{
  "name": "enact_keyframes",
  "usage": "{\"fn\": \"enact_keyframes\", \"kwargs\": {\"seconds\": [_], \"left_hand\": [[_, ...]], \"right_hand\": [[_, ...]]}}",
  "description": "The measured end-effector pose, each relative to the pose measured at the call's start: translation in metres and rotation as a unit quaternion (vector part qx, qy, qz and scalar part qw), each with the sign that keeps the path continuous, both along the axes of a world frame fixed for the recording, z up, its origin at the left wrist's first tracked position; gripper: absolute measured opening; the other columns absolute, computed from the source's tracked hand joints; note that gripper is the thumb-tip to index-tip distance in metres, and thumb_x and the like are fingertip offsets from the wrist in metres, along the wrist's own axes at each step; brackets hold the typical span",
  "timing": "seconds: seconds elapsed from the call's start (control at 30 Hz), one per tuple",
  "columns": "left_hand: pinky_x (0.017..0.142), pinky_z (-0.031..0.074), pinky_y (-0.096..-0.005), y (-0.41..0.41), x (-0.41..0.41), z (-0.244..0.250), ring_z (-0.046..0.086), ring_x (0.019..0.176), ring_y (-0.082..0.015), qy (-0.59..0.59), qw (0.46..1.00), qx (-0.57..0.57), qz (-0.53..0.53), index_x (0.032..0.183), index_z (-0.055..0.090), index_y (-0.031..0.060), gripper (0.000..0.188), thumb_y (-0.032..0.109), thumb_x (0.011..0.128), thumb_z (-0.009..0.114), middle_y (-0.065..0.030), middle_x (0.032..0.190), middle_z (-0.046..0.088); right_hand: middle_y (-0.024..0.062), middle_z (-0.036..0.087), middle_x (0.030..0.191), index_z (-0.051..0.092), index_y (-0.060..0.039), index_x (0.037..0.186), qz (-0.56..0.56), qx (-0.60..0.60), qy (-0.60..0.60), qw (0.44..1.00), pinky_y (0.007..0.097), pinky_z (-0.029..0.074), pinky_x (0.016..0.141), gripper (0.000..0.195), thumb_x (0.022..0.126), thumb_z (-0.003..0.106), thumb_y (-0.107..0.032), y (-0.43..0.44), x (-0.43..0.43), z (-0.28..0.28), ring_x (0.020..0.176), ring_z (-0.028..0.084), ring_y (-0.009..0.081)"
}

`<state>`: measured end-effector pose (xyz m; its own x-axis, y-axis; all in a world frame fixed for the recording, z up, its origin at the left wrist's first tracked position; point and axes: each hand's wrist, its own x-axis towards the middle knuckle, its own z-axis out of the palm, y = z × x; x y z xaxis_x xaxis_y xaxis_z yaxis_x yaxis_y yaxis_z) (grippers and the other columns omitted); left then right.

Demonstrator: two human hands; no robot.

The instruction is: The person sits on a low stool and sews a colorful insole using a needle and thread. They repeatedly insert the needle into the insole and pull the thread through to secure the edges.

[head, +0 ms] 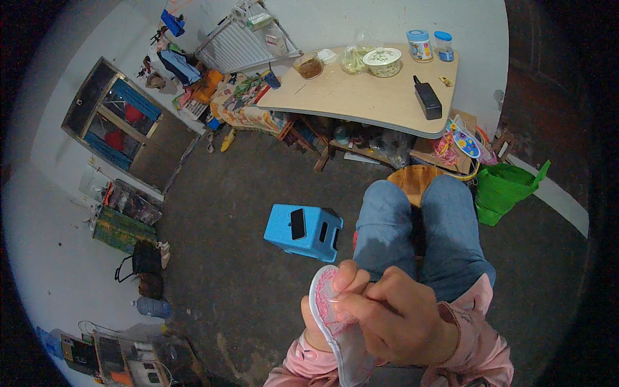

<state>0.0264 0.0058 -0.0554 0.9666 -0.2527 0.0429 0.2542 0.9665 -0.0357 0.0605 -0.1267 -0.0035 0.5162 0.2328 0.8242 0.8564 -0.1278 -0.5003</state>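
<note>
An insole-shaped piece of white cloth [349, 346] with pink stitching and a white edge is held up before my knees. My left hand [315, 324] grips it from behind and at its upper edge, partly hidden by the cloth. In front of the stitched part, my right hand [404, 314] has its thumb and index finger pinched on a thin, pale sewing needle [333, 301], whose visible part is short. Any thread is too small to make out.
A blue plastic stool [309, 246] with a black phone [298, 224] on it stands left of my knees. Ahead is a table [338, 99] bearing a lidded bowl, jars and a black case. A green bag [503, 193] stands at right, near a round wooden stool [413, 181].
</note>
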Motion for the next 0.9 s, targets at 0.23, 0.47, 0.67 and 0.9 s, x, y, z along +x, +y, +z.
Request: {"fn": "enact_keyframes", "kwargs": {"seconds": [0.23,0.47,0.67,0.9], "left_hand": [[0.051,0.037,-0.0222,-0.007,-0.004,0.013,0.04,0.057,-0.0102,0.062,0.996,0.056,0.037,0.08,0.042,0.0097,0.024,0.015,0.071,0.064,0.0,0.072,0.041],[0.053,0.04,-0.0222,0.0,-0.007,0.034,0.052,0.059,-0.011,-0.03,0.906,0.393,0.155,0.093,0.052,-0.0014,0.02,0.016,0.088,0.061,-0.0053,0.075,0.056],[0.065,0.049,-0.0236,-0.005,-0.018,0.044,0.06,0.071,-0.0103,-0.013,0.778,0.569,0.266,0.098,0.057,-0.0042,0.018,0.01,0.089,0.063,-0.0087,0.082,0.065],[0.068,0.051,-0.023,-0.007,-0.021,0.052,0.063,0.076,-0.0109,-0.013,0.702,0.641,0.31,0.101,0.058,-0.0058,0.02,0.005,0.086,0.066,-0.0111,0.087,0.068]], "right_hand": [[0.0024,0.046,0.07,0.069,-0.0098,0.088,0.002,0.004,0.014,1.0,0.0253,0.038,0.042,0.025,0.064,0.067,-0.001,0.001,-0.001,-0.003,0.053,0.048,0.0146],[0.0052,0.045,0.067,0.064,-0.0064,0.08,0.041,-0.005,0.074,0.996,0.029,0.038,0.042,0.018,0.064,0.067,0.002,-0.014,0.006,-0.002,0.053,0.048,0.0195],[0.0079,0.051,0.07,0.063,-0.005,0.08,0.08,0.087,0.154,0.981,0.031,0.042,0.048,0.018,0.066,0.066,0.005,-0.005,0.017,-0.02,0.058,0.054,0.0224],[0.0118,0.059,0.079,0.061,-0.002,0.084,0.139,0.107,0.267,0.948,0.0323,0.047,0.061,0.019,0.068,0.064,0.008,-0.003,0.018,-0.031,0.07,0.06,0.0262]]}}
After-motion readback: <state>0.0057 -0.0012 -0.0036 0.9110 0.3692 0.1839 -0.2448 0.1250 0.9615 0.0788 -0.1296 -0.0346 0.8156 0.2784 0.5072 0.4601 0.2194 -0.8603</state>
